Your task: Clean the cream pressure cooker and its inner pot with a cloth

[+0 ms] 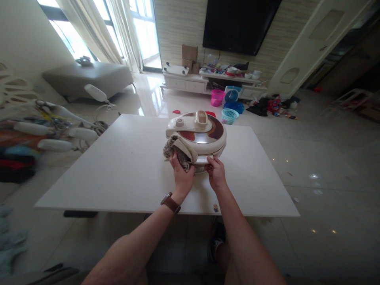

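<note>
A cream electric cooker [219,147] with a dark glass lid [218,130] stands on the white table [124,166]. Across the lid runs a cream bar carrying a raised knob [202,118]. My left hand [181,174], with a brown watch strap on its wrist, is closed around a grey-brown patterned cloth [169,145], which lies against the cooker's near left side. On the near rim, my right hand [216,172] pinches the cooker's front handle [203,159], thumb on top and fingers curled below. Part of the cooker's base is hidden behind my hands.
A small sticker [215,208] is at the table's near edge. Beyond the table are a pink basket [217,97], a light-blue basket [229,116] and a low cabinet [190,85] loaded with items. A chandelier-like lamp [71,134] stands by the table's left side.
</note>
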Demonstrator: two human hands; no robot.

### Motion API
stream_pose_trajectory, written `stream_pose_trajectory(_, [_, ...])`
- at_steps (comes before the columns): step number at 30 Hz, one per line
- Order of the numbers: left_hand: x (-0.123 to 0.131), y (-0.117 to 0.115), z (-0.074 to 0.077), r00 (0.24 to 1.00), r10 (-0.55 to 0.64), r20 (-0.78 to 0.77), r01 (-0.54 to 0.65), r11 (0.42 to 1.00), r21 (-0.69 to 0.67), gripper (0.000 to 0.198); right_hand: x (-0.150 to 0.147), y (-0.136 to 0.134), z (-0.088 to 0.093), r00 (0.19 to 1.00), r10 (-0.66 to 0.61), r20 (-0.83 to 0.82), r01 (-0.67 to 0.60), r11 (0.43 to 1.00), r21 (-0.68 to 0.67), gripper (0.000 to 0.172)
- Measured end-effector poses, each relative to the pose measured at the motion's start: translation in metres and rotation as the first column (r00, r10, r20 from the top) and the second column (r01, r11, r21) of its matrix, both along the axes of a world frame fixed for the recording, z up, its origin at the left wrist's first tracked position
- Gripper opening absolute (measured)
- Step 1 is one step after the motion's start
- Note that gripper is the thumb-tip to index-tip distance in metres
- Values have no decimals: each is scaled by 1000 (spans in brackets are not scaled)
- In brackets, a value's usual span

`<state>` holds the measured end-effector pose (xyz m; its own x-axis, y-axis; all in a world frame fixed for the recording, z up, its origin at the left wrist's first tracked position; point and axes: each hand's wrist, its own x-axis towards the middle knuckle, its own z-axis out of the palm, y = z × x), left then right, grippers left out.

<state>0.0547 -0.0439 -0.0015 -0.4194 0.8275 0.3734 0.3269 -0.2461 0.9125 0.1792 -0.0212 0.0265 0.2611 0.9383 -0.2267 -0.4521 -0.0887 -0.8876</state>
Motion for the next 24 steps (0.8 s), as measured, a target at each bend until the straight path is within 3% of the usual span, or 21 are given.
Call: stream_pose_trajectory(24, [-2, 0, -1, 1000, -14, -8, 14, 1000, -9, 92, -2, 0, -2, 1000, -16, -5, 16, 1000, 23, 43])
